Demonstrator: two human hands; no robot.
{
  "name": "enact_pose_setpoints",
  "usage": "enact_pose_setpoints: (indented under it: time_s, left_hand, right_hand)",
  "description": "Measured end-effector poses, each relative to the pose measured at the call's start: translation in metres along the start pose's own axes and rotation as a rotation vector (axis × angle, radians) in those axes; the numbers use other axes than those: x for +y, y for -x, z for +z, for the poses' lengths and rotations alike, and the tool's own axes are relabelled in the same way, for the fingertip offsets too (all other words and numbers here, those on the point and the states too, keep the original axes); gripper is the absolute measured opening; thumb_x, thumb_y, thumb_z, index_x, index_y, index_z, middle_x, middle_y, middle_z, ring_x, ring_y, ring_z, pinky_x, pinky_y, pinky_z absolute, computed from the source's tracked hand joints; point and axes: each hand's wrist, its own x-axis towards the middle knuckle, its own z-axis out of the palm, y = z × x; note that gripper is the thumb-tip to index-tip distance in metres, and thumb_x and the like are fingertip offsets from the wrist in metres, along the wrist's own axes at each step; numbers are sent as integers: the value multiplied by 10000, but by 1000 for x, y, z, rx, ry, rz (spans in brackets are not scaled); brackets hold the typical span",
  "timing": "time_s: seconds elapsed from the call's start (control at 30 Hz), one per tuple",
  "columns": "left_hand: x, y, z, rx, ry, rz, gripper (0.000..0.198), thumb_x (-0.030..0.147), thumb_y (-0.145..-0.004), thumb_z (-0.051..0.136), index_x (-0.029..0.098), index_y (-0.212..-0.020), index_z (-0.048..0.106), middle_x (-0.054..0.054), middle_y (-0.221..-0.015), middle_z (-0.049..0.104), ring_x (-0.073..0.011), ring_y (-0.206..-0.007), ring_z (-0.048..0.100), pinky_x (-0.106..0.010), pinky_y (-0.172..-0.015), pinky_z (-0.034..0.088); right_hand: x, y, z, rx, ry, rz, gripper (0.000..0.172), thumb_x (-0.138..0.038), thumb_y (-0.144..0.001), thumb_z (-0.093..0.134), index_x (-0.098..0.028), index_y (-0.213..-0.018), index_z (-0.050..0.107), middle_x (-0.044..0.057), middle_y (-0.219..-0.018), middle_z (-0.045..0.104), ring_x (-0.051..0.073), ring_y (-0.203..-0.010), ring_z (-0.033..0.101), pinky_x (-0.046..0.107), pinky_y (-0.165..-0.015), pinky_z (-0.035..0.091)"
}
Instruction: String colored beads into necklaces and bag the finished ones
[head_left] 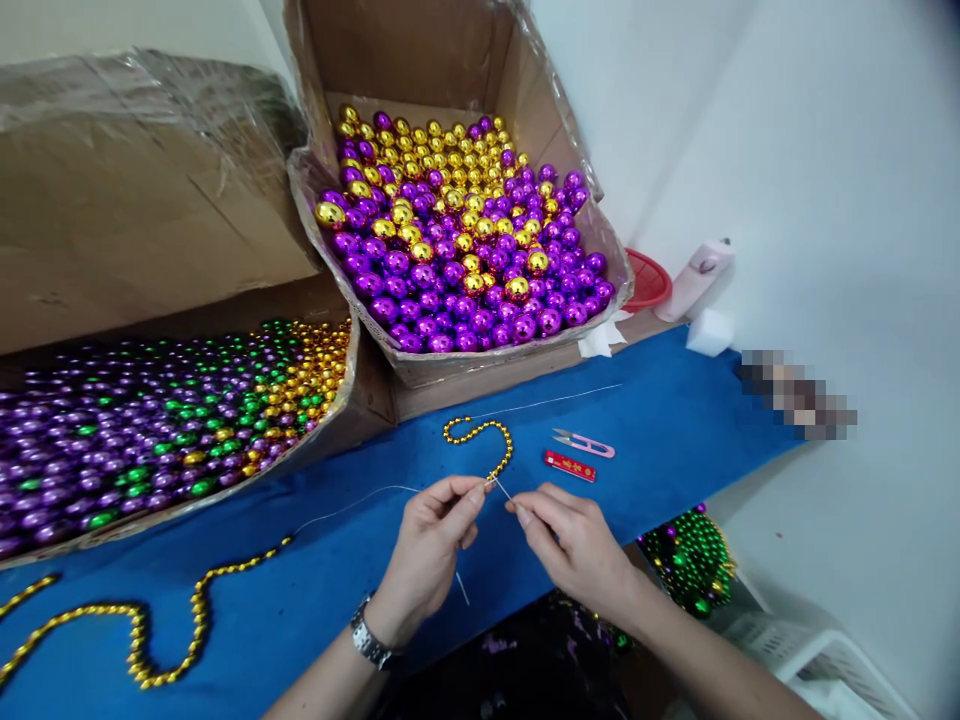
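My left hand (435,545) pinches the end of a short gold bead strand (484,432) that curls on the blue cloth (660,420). A watch sits on that wrist. My right hand (574,545) is pinched on a thin thread or needle (504,489) that runs between the two hands. A clear thread (547,402) leads from the strand toward the right. A long gold bead string (165,620) lies on the cloth at the lower left, joined to a fine thread that runs toward my left hand.
A cardboard box (600,250) of purple and gold balls stands at the back. Another box (60,300) of purple, green and gold beads sits at the left. Pink thread snips (585,443) and a red lighter (570,466) lie on the cloth. Green beads (690,560) hang at the right.
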Motion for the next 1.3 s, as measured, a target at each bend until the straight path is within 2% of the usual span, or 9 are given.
enact_pose_setpoints:
  time_s: [0.37,0.9,1.3]
  left_hand:
    - [-2,0,-1,8,-3,9,198,292,-727,716,129,-835,685,-10,-729,582,-45,-520,375,-173,-458,298]
    - [1,3,2,-7,9,21,194,288,-724,720,132,-835,691,14,-649,534,-45,-506,368,-169,-448,297]
    - [-6,0,0,22,-8,-7,212,299,-689,755,139,-809,685,7,-685,565,-37,-515,367,-155,-447,294]
  right_hand:
    - [0,3,-2,6,4,24,227,-191,-950,393,-215,-1017,608,26,-870,618,137,-769,591,246,-710,433]
    - [-2,3,3,-17,-8,13,211,-189,-952,389,-206,-916,596,23,-854,611,131,-762,579,240,-713,423]
    - [-4,4,1,-3,2,21,207,-192,-952,389,-210,-915,592,16,-837,607,125,-743,578,233,-695,423]
